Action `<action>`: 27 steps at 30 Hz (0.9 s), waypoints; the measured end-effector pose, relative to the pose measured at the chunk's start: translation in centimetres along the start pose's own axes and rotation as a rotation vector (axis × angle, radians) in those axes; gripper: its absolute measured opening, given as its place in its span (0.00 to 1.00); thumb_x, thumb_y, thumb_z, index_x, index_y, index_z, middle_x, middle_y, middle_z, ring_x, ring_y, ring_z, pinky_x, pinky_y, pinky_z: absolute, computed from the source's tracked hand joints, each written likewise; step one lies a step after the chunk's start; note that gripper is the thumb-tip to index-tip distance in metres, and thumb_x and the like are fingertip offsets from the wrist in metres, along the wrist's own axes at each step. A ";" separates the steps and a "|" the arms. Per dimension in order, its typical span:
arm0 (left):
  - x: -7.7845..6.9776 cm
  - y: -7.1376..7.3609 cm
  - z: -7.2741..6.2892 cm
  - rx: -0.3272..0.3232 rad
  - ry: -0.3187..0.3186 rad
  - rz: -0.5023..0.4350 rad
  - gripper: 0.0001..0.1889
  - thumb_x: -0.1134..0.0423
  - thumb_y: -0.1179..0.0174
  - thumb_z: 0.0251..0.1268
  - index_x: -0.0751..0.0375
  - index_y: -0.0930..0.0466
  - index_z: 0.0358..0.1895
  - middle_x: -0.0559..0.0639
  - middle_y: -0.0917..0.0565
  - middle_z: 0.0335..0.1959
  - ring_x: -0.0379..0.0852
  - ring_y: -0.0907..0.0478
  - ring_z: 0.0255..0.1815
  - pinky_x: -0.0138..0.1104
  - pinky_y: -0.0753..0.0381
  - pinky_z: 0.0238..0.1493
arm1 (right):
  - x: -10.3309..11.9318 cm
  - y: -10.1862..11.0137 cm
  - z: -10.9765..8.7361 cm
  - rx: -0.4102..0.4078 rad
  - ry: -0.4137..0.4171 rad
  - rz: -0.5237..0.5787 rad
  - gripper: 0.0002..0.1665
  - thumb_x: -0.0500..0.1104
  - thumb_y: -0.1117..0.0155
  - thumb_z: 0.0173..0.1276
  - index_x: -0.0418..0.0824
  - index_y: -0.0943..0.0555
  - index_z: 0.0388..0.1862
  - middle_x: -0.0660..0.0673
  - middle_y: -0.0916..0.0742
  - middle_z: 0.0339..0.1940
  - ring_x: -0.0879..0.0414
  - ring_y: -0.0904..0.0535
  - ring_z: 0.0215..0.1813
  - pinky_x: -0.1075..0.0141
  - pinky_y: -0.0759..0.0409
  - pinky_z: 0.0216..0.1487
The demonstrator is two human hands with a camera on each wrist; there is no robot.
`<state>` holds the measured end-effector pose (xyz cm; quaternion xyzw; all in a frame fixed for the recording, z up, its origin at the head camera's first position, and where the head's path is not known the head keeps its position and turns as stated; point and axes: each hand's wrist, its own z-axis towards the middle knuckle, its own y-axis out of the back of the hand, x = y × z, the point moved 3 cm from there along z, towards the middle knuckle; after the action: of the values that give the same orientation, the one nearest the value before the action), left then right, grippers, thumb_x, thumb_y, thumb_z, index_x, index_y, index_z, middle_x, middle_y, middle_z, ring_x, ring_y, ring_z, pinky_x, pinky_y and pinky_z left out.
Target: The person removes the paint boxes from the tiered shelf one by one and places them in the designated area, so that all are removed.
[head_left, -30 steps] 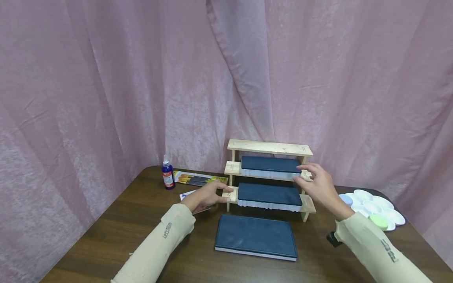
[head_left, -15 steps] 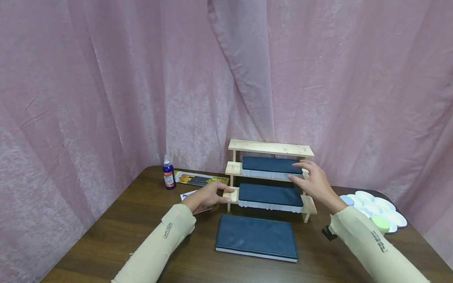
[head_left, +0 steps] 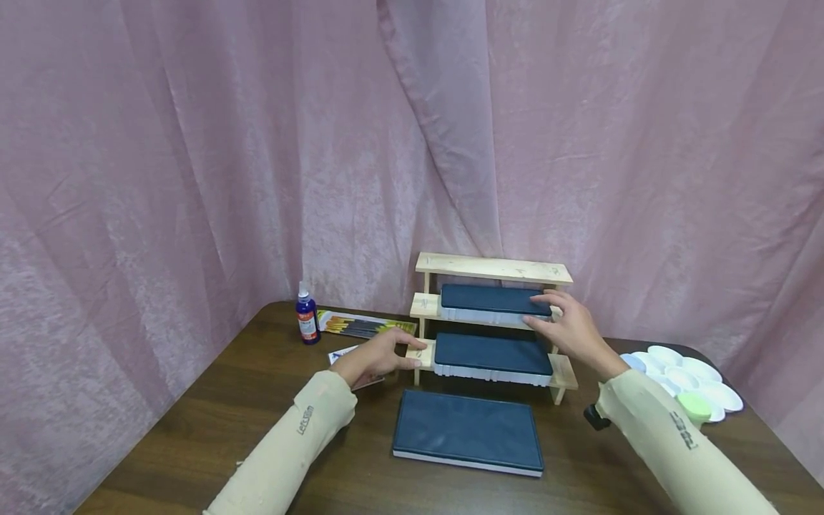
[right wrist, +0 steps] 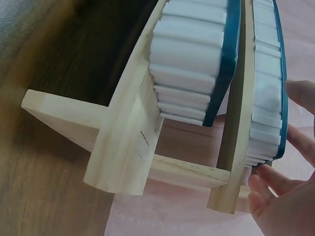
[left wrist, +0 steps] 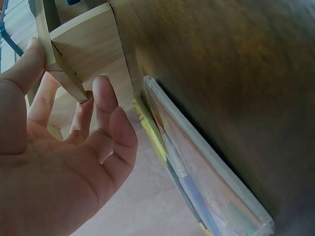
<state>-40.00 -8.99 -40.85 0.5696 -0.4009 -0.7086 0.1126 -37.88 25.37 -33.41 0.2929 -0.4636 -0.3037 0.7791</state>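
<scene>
- Over the last second the right hand [head_left: 575,330] has come inward along the middle step of the wooden stand [head_left: 494,267], from the right end of the upper box [head_left: 483,298] to just over its front right corner.
- Its fingers are part-curled round that end, index over the lid and thumb at the front; how firmly they press cannot be told.
- The upper box shows no clear shift; it sits on the middle step, bare wood at its left end.
- The left hand [head_left: 380,352] has kept its place, finger and thumb pinching the left end of the lowest step, apparently steadying the stand.
- So the work seems centred on the upper box's right end.
- The lower box [head_left: 492,352] rests on the lowest step; the large flat box [head_left: 468,433] lies on the bench [head_left: 212,408], in front of the stand, unmoved.
</scene>
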 end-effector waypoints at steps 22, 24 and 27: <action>0.1 -0.1 0.1 -0.009 0.039 -0.019 0.18 0.61 0.29 0.60 0.49 0.14 0.55 0.53 0.23 0.58 0.52 0.29 0.61 0.46 0.30 0.64 | -0.5 -0.9 1.3 0.014 0.024 -0.047 0.33 0.50 0.26 0.63 0.31 0.21 0.60 0.25 0.35 0.73 0.27 0.42 0.73 0.33 0.39 0.66; 0.2 -0.1 0.1 -0.009 0.034 -0.016 0.18 0.61 0.29 0.61 0.49 0.14 0.55 0.53 0.23 0.58 0.52 0.29 0.61 0.46 0.30 0.64 | -0.5 -1.0 1.4 0.012 0.028 -0.042 0.33 0.50 0.26 0.62 0.31 0.21 0.59 0.25 0.35 0.73 0.26 0.41 0.72 0.33 0.39 0.66; 0.2 -0.1 0.1 -0.008 0.018 -0.005 0.18 0.61 0.29 0.61 0.49 0.14 0.55 0.52 0.23 0.58 0.52 0.29 0.61 0.46 0.30 0.64 | -0.5 -1.2 1.4 0.013 0.032 -0.036 0.32 0.49 0.25 0.62 0.30 0.21 0.59 0.25 0.34 0.73 0.27 0.41 0.72 0.33 0.39 0.66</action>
<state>-40.14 -9.00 -41.03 0.5764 -0.3957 -0.7054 0.1170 -39.55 24.75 -33.98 0.3109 -0.4477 -0.3102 0.7788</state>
